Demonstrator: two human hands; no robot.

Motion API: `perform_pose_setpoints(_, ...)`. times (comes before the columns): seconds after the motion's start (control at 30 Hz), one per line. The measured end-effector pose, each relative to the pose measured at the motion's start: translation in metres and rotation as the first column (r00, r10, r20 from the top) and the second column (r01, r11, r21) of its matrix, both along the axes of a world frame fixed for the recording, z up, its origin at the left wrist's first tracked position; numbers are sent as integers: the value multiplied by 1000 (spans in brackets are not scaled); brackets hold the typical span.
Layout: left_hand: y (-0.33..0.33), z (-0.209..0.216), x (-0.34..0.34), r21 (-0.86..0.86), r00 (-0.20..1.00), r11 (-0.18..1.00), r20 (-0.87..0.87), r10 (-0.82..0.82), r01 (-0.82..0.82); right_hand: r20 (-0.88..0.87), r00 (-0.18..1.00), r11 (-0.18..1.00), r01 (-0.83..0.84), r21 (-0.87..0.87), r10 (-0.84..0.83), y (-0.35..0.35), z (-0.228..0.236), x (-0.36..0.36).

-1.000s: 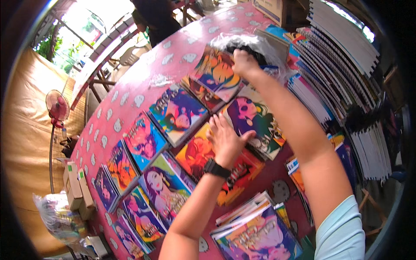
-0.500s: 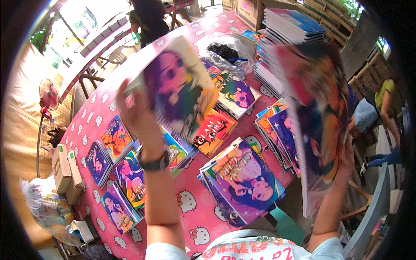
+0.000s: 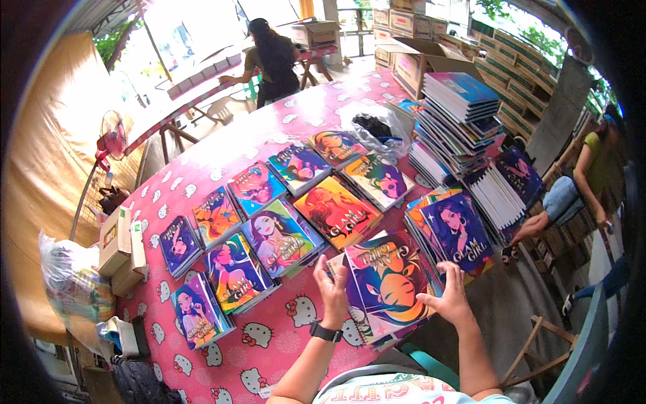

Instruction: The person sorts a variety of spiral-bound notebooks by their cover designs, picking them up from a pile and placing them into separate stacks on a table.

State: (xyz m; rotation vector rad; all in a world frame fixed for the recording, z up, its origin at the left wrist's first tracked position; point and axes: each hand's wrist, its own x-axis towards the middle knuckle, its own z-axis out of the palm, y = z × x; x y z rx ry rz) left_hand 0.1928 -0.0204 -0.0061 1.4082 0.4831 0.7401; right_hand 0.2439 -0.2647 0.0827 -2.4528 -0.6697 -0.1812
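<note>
Your left hand (image 3: 332, 286) and right hand (image 3: 449, 301), grip wide and flat, flank the glossy spiral-bound notebook stack (image 3: 389, 284) at the pink cartoon-print bench (image 3: 269, 343) edge; an uneven push could slide covers off.

Your left hand (image 3: 332, 286) and right hand (image 3: 449, 301) are both bare, with no gloves or rings that show. You wear a black watch (image 3: 326, 331) with a dark band on your left wrist. Both forearms are uncovered up to the lower edge. Below them sits a light shirt (image 3: 397, 392) with coloured lettering, possibly a T-shirt, though little of it shows.
</note>
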Motion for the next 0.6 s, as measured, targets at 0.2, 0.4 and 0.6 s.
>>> perform_pose_setpoints(0.2, 33, 2, 17, 179, 996, 982, -58, 72, -60, -557, 830, 939, -201, -281, 11, 29, 65, 57)
perform_pose_setpoints(0.4, 202, 19, 154, 410, 872, 908, -410, 267, -85, -269, 889, 911, -405, -82, 371, 160, 7, 186)
perform_pose_setpoints(0.6, 227, 9, 247, 632, 450, 761, -727, 519, 144, -346, 935, 728, -290, -621, 78, 253, -57, 239)
